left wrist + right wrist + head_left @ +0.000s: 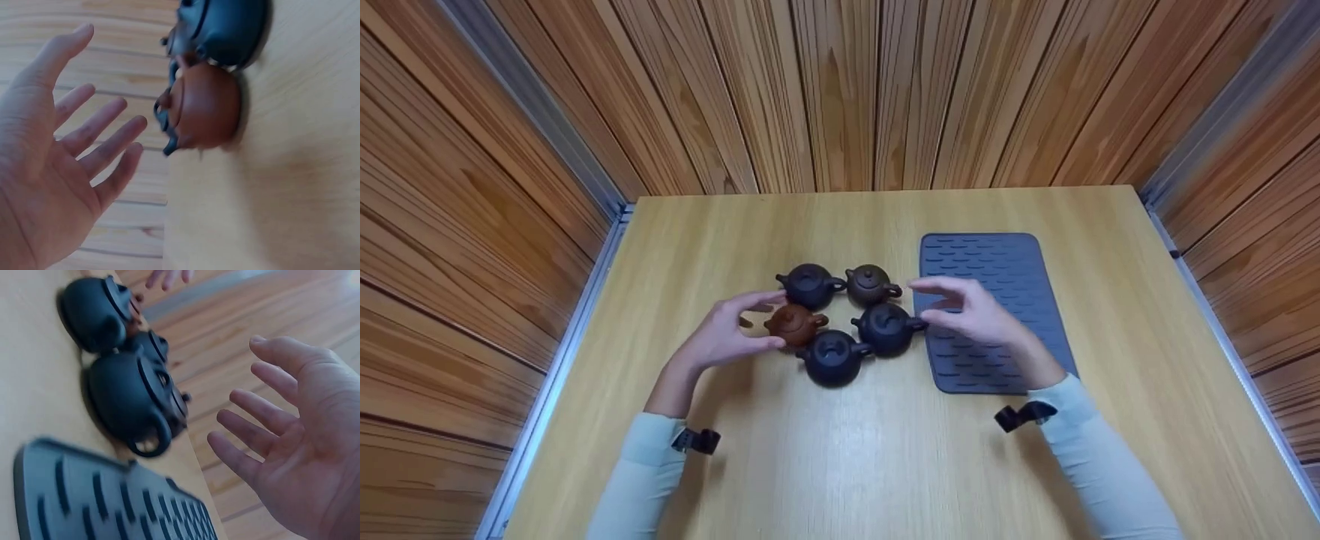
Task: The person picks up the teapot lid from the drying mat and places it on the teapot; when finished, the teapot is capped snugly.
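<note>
Several small teapots stand in a close cluster on the wooden table. A reddish-brown teapot (791,325) sits at the cluster's left, beside my left hand (733,328), whose fingers spread apart and hold nothing. Behind it is a black teapot (808,286), with a dark brown teapot (868,283) to its right. A second black teapot (832,360) stands in front. The third black teapot (886,330) has its handle towards my right hand (971,313). In the right wrist view that hand's fingers are extended and apart from the teapots.
A dark grey ridged mat (990,360) lies on the table (840,465) under and beyond my right hand. Wood-plank walls (840,97) enclose the table at the back and both sides, with metal rails (555,390) along the side edges.
</note>
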`<action>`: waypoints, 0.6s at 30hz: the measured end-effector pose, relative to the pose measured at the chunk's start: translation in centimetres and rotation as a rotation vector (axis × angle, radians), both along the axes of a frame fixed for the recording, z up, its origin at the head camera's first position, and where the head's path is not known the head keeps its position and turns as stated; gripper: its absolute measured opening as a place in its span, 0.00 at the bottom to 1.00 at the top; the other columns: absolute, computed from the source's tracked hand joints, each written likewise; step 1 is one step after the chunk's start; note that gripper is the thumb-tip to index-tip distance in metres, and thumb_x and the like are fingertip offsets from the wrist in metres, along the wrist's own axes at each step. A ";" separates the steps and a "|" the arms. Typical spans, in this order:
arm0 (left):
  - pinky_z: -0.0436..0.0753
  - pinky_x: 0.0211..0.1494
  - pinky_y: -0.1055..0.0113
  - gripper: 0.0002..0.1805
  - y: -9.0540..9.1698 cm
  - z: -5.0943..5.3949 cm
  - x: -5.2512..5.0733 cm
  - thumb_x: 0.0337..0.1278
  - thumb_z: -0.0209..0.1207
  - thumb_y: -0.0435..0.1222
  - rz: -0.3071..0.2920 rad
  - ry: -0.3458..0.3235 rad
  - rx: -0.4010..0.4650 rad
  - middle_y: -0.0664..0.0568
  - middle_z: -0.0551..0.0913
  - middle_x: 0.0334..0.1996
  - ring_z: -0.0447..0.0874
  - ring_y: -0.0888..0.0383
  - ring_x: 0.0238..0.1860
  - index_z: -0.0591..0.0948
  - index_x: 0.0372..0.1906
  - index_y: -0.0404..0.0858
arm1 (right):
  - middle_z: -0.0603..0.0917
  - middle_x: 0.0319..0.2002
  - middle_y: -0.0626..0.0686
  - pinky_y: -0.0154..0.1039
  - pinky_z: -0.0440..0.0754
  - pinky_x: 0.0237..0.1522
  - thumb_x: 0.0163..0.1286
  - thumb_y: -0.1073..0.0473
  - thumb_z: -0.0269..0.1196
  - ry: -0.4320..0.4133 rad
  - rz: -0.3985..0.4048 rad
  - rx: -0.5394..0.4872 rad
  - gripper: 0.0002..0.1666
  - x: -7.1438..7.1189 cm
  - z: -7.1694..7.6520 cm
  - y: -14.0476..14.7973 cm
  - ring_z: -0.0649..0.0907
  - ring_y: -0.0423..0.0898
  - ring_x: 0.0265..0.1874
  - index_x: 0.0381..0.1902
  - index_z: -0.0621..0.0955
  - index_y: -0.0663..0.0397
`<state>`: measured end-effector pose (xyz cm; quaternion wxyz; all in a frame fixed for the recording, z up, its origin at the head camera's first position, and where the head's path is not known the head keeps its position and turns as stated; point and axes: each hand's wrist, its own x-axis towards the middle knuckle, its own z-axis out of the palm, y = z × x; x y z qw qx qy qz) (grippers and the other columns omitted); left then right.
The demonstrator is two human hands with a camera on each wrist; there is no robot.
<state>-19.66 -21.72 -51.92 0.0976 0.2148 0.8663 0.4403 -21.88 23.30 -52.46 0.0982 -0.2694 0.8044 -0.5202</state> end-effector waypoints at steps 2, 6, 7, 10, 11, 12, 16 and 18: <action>0.83 0.75 0.33 0.40 -0.8 -0.1 0.0 0.69 0.77 0.44 0.008 -0.030 -0.005 0.42 0.81 0.80 0.81 0.35 0.78 0.77 0.81 0.40 | 0.82 0.78 0.65 0.39 0.84 0.74 0.81 0.67 0.69 -0.005 -0.027 0.006 0.30 0.1 -0.1 1.2 0.79 0.65 0.79 0.78 0.80 0.60; 0.78 0.80 0.32 0.39 -2.4 -0.4 0.2 0.73 0.74 0.45 0.029 -0.082 -0.008 0.40 0.77 0.82 0.76 0.34 0.82 0.75 0.83 0.41 | 0.81 0.78 0.67 0.27 0.80 0.71 0.81 0.68 0.67 -0.013 -0.087 -0.009 0.30 0.2 -0.5 3.8 0.81 0.57 0.79 0.78 0.80 0.60; 0.76 0.81 0.31 0.39 -2.9 -0.6 0.3 0.74 0.74 0.45 0.037 -0.090 -0.005 0.40 0.77 0.83 0.75 0.33 0.82 0.75 0.84 0.41 | 0.80 0.78 0.67 0.26 0.80 0.71 0.81 0.67 0.67 -0.013 -0.103 -0.012 0.29 0.3 -0.6 4.4 0.82 0.52 0.78 0.78 0.80 0.60; 0.73 0.83 0.30 0.39 -4.3 -1.1 0.5 0.75 0.72 0.44 0.063 -0.104 0.009 0.39 0.77 0.83 0.74 0.34 0.83 0.74 0.84 0.41 | 0.79 0.79 0.69 0.23 0.79 0.70 0.82 0.67 0.67 -0.015 -0.152 -0.012 0.29 0.7 -1.1 6.4 0.82 0.35 0.74 0.78 0.79 0.64; 0.73 0.83 0.30 0.39 -4.8 -1.2 0.6 0.75 0.72 0.44 0.073 -0.109 0.012 0.39 0.77 0.83 0.74 0.33 0.83 0.74 0.84 0.41 | 0.80 0.79 0.67 0.22 0.78 0.70 0.83 0.67 0.66 -0.020 -0.170 -0.006 0.29 0.9 -1.3 7.1 0.81 0.29 0.73 0.78 0.78 0.64; 0.73 0.84 0.30 0.38 -5.3 -1.4 0.7 0.76 0.72 0.43 0.084 -0.111 0.015 0.39 0.77 0.83 0.74 0.33 0.83 0.74 0.84 0.41 | 0.79 0.79 0.67 0.21 0.78 0.70 0.84 0.66 0.66 -0.026 -0.186 -0.002 0.29 1.1 -1.5 7.8 0.80 0.25 0.72 0.78 0.78 0.65; 0.72 0.84 0.29 0.37 -7.3 -2.1 1.4 0.77 0.70 0.41 0.122 -0.124 0.027 0.38 0.76 0.83 0.73 0.32 0.83 0.73 0.84 0.39 | 0.81 0.79 0.62 0.19 0.76 0.70 0.85 0.64 0.65 -0.039 -0.237 0.014 0.28 2.1 -2.2 10.5 0.79 0.21 0.71 0.79 0.78 0.63; 0.72 0.84 0.29 0.37 -8.3 -2.4 1.8 0.78 0.70 0.41 0.142 -0.128 0.033 0.37 0.75 0.83 0.73 0.31 0.83 0.73 0.84 0.38 | 0.82 0.78 0.59 0.18 0.75 0.70 0.86 0.62 0.65 -0.037 -0.262 0.022 0.28 2.6 -2.5 11.7 0.79 0.21 0.71 0.79 0.78 0.61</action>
